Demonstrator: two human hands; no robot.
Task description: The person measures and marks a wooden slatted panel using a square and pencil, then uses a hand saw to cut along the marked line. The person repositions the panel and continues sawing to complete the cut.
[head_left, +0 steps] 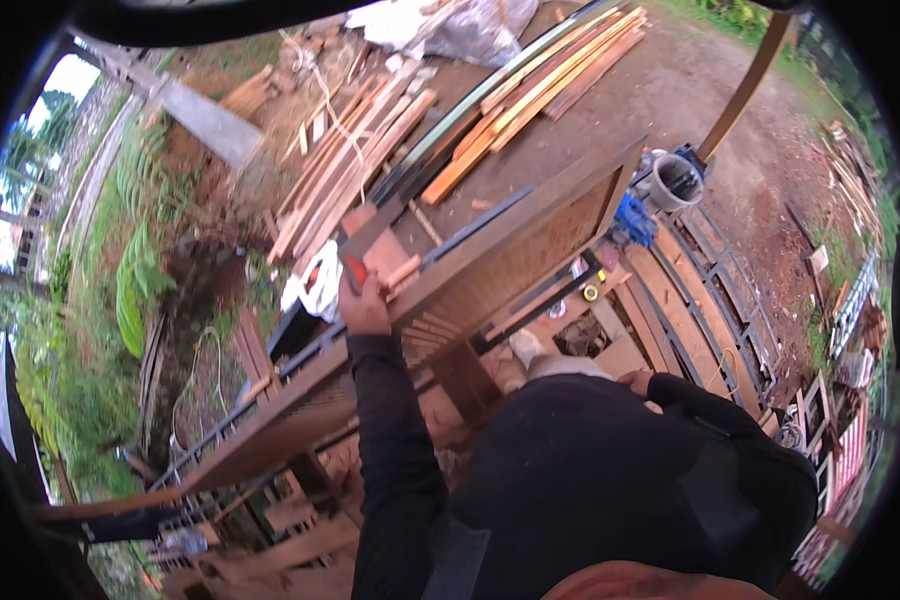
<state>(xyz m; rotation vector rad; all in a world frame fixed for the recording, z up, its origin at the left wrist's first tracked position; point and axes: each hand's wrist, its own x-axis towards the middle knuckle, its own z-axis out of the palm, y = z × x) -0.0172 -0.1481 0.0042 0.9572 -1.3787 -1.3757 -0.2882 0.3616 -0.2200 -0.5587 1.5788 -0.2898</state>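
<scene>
Red-handled tool [355, 268] at ten o'clock is gripped in a person's left hand [367, 310], beside a framed wooden panel [545, 250]; the right hand [636, 382] shows at four o'clock, its grip impossible to tell

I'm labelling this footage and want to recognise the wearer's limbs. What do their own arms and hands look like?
Both arms wear dark, nearly black long sleeves; the left sleeve reaches the wrist, and the right sleeve matches in colour. No markings are discernible on them. The left hand has no glove; the right hand, small in view, appears ungloved too.
</scene>
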